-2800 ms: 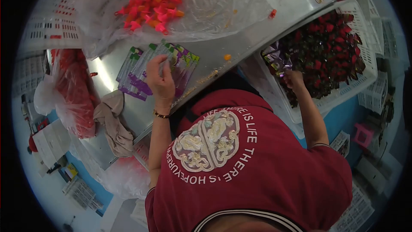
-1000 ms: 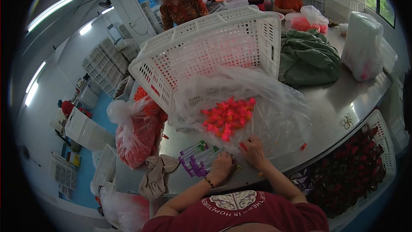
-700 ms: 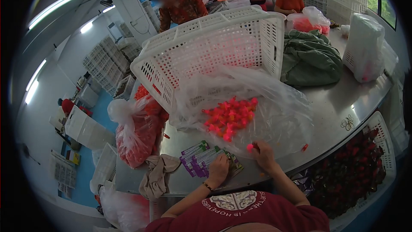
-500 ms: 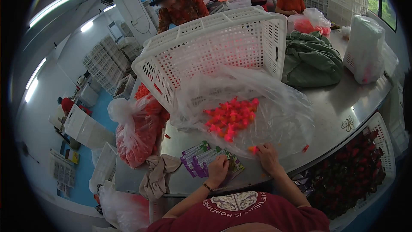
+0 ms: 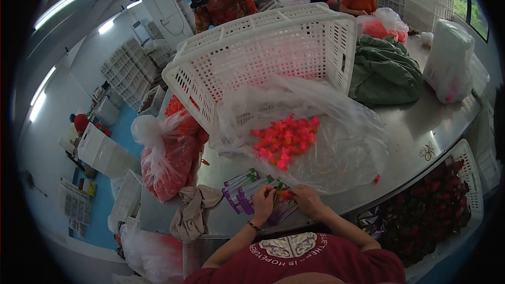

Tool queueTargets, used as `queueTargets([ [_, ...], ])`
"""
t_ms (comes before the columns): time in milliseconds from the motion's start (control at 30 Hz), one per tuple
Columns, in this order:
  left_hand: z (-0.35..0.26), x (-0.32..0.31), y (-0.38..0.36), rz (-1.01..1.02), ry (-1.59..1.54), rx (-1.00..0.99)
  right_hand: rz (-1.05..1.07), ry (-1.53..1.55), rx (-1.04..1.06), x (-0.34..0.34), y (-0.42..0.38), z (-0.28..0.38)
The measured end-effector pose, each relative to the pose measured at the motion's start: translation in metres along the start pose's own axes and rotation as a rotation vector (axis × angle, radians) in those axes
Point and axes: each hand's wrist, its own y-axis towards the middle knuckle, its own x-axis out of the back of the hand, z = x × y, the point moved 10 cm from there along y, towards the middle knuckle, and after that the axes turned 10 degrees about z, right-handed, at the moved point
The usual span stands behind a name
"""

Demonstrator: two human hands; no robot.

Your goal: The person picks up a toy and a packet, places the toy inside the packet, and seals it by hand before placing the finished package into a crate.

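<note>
Both of my hands are close together over the metal table's front edge. My right hand (image 5: 307, 200) is closed on a small red-orange piece (image 5: 285, 194). Beside it, my left hand (image 5: 263, 203) has its fingers pressed together at the purple-green printed packets (image 5: 244, 192); what it pinches is too small to make out. The packets lie fanned out, partly under my left hand. Beyond my hands, a heap of bright red-pink pieces (image 5: 286, 139) rests on a clear plastic sheet (image 5: 347, 152) that comes out of a tipped white crate (image 5: 268, 58).
Left on the table are a tied bag of red pieces (image 5: 168, 165) and a beige cloth (image 5: 194, 213). A green cloth bundle (image 5: 386, 71) lies right of the crate. A crate of dark red items (image 5: 431, 205) stands low at right. A co-worker (image 5: 223, 0) is across the table.
My right hand has moved left with the red-orange piece, from the plastic sheet's edge to beside my left hand. My left hand has shifted slightly left. The co-worker opposite has bent lower.
</note>
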Motion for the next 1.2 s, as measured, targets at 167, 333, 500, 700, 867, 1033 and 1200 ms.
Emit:
queueTargets([
  [167, -0.001, -0.003, 0.001, -0.023, 0.023, -0.087, -0.169, 0.394, -0.178, 0.013, 0.002, -0.039],
  [333, -0.007, -0.007, 0.002, 0.012, 0.019, -0.072, -0.172, 0.817, -0.330, 0.003, 0.007, -0.055],
  [500, -0.008, -0.012, 0.001, 0.014, -0.025, -0.054, -0.142, 0.975, -0.433, -0.009, 0.002, -0.044],
  [700, -0.007, -0.013, 0.000, 0.032, -0.033, -0.056, -0.180, 0.638, -0.251, -0.002, 0.000, -0.041],
  [867, -0.009, -0.013, -0.001, 0.017, -0.012, -0.092, -0.197, 0.330, -0.194, 0.009, -0.003, -0.032],
  [1033, -0.004, -0.012, 0.000, 0.020, -0.061, -0.072, -0.200, 0.131, -0.059, 0.020, -0.003, -0.005],
  [1200, -0.008, -0.008, 0.000, 0.007, -0.061, -0.095, -0.177, -0.060, 0.051, 0.031, -0.001, 0.010],
])
